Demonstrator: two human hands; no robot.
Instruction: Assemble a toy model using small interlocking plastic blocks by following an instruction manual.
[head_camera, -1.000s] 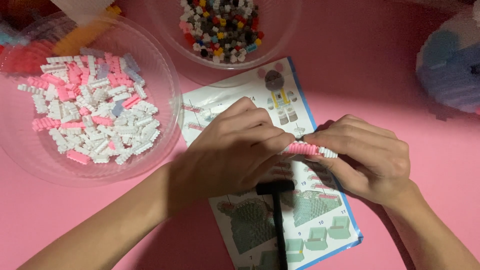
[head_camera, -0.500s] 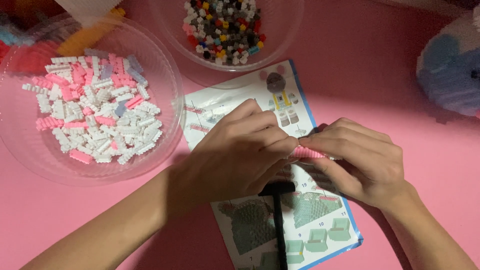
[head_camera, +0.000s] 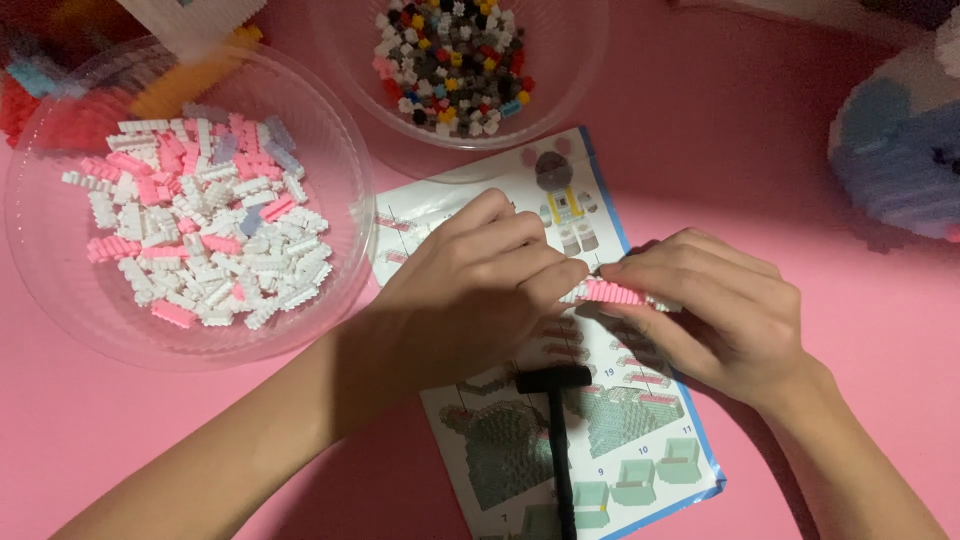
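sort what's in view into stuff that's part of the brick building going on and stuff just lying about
In use:
left hand and right hand, together gripping the pink and white brick strip
instruction sheet under the hands
bowl of white and pink bricks

Lying about:
bowl of mixed dark bricks
small black hammer on the sheet
blue and white brick model at the right edge

Both hands (head_camera: 480, 290) (head_camera: 715, 310) pinch a pink-and-white brick strip (head_camera: 615, 293) over a booklet (head_camera: 640, 440).

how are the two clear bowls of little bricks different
The left bowl holds white and pink bricks, mostly long strips; the top bowl holds small mixed pieces: black, grey, yellow, red, white. The left bowl shows whole; the top bowl is cut off by the frame. Both are clear and stand on the pink table.
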